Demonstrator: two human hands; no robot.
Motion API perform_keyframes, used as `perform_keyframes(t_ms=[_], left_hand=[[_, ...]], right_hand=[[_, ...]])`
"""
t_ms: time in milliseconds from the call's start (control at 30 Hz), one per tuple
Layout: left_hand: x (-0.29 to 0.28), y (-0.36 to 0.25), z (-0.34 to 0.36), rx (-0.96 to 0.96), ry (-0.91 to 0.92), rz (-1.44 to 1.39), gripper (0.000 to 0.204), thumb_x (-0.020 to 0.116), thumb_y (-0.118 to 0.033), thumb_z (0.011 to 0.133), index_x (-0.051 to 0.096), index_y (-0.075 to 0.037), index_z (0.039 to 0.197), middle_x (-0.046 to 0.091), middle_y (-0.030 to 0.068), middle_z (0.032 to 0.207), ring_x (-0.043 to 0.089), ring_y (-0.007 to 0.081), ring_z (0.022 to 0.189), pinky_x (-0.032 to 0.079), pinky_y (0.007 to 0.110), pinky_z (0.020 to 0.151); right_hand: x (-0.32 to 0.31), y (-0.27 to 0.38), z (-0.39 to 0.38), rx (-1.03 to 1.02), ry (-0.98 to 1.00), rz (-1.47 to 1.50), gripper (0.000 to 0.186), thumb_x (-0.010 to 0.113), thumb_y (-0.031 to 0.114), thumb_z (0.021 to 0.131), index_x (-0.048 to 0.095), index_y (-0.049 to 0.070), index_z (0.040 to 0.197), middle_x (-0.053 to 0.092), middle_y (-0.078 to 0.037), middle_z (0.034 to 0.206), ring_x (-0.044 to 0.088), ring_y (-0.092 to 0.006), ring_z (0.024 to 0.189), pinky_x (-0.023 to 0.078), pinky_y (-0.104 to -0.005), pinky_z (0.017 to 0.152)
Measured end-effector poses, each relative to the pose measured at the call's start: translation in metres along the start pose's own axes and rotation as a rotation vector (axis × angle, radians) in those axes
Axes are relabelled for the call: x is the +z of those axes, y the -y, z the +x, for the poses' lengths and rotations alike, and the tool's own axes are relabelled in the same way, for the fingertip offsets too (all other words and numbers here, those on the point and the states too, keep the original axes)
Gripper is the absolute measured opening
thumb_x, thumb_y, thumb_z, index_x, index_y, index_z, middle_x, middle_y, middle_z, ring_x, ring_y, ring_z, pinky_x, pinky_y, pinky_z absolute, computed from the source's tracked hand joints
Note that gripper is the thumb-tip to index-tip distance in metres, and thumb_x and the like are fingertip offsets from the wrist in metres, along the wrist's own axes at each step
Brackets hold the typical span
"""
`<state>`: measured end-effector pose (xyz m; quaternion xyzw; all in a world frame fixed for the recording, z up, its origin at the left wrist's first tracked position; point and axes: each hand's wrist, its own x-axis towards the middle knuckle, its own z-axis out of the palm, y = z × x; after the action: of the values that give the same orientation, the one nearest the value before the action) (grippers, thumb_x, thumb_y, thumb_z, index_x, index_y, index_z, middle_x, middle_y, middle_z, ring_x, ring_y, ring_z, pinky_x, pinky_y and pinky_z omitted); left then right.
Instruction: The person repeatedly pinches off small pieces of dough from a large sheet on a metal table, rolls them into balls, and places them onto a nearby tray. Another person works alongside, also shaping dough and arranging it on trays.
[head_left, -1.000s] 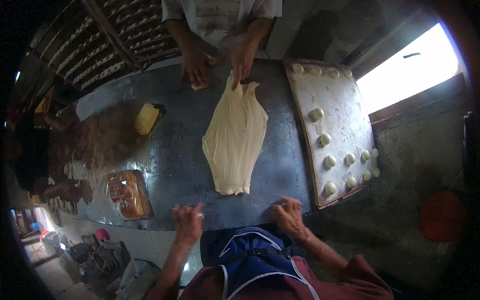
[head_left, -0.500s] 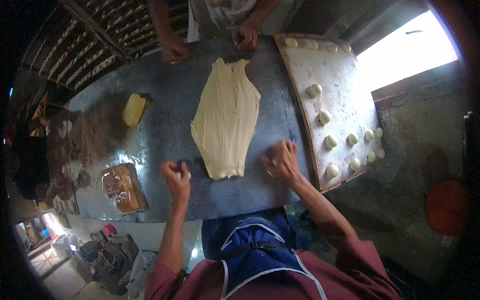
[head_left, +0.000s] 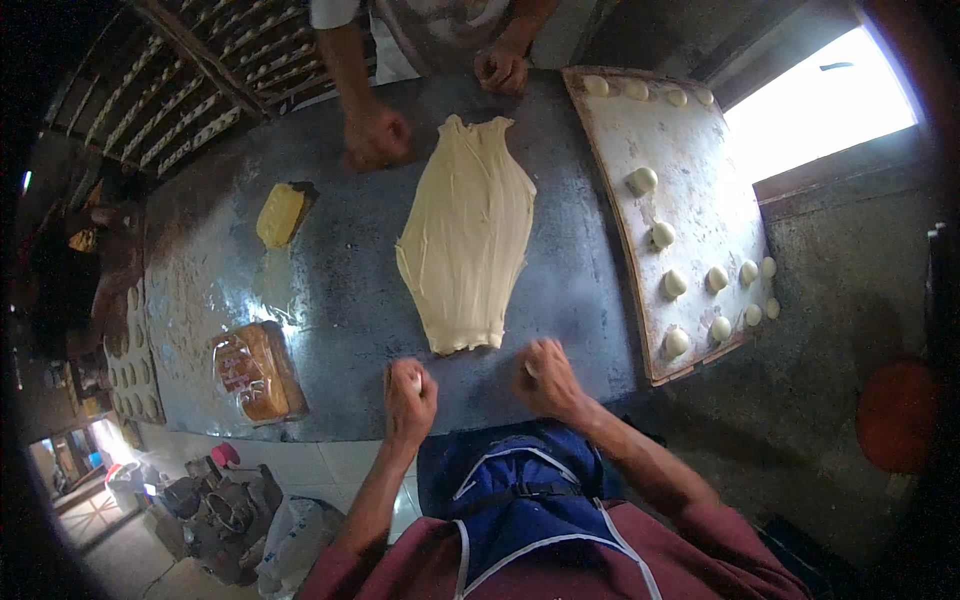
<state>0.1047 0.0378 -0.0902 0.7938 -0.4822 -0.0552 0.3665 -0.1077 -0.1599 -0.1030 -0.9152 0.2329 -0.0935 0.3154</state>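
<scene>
A long sheet of pale dough (head_left: 468,240) lies flat on the dark worktable (head_left: 340,340), its near end in front of me. My left hand (head_left: 410,402) is curled just below and left of that end, with a small white dough piece (head_left: 416,383) showing between thumb and fingers. On the other side, my right hand (head_left: 546,380) is closed too, and a bit of pale dough peeks out at its inner edge. Both hands are low at the table's near side, apart from the sheet. Most of each piece is hidden by the fingers.
A floured board (head_left: 690,210) with several dough balls stands along the right. At the left lie a yellow block (head_left: 280,215) and a wrapped loaf (head_left: 262,375). Across the table, a co-worker's fist (head_left: 376,138) and other hand (head_left: 501,70) are near the far edge.
My left hand has moved right and nearer to me; my right hand has drawn back slightly toward me. The co-worker's hand at far left has come forward over the table.
</scene>
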Motion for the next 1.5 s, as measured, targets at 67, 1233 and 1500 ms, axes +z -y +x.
perform_keyframes(t_ms=[67, 1233, 1500], left_hand=[[-0.026, 0.04, 0.003, 0.12, 0.025, 0.049, 0.029, 0.069, 0.0, 0.087, 0.045, -0.004, 0.103, 0.05, 0.0149, 0.092, 0.054, 0.0342, 0.083, 0.044, 0.047, 0.078], [0.264, -0.3, 0.357, 0.465, 0.443, -0.463, 0.085, 0.074, 0.004, 0.074, 0.037, -0.009, 0.15, 0.063, 0.0151, 0.118, 0.059, 0.0375, 0.115, 0.049, 0.046, 0.098], [0.228, -0.295, 0.273, 0.322, 0.252, -0.204, 0.088, 0.074, -0.004, 0.073, 0.037, -0.007, 0.152, 0.051, 0.0211, 0.142, 0.048, 0.0382, 0.133, 0.037, 0.048, 0.112]], right_hand=[[-0.019, -0.039, -0.017, 0.027, 0.169, 0.074, 0.039, 0.076, 0.028, 0.082, 0.053, 0.001, 0.097, 0.05, -0.019, 0.093, 0.05, -0.038, 0.092, 0.041, -0.0502, 0.08], [-0.286, -0.106, -0.007, 0.143, -1.018, 0.081, 0.091, 0.094, 0.019, 0.072, 0.041, 0.004, 0.144, 0.069, -0.011, 0.1, 0.07, -0.0182, 0.087, 0.055, -0.0292, 0.062], [-0.259, -0.155, -0.014, 0.316, -0.801, -0.269, 0.111, 0.094, 0.038, 0.067, 0.034, 0.001, 0.152, 0.059, -0.01, 0.099, 0.056, -0.0235, 0.092, 0.045, -0.0415, 0.082]])
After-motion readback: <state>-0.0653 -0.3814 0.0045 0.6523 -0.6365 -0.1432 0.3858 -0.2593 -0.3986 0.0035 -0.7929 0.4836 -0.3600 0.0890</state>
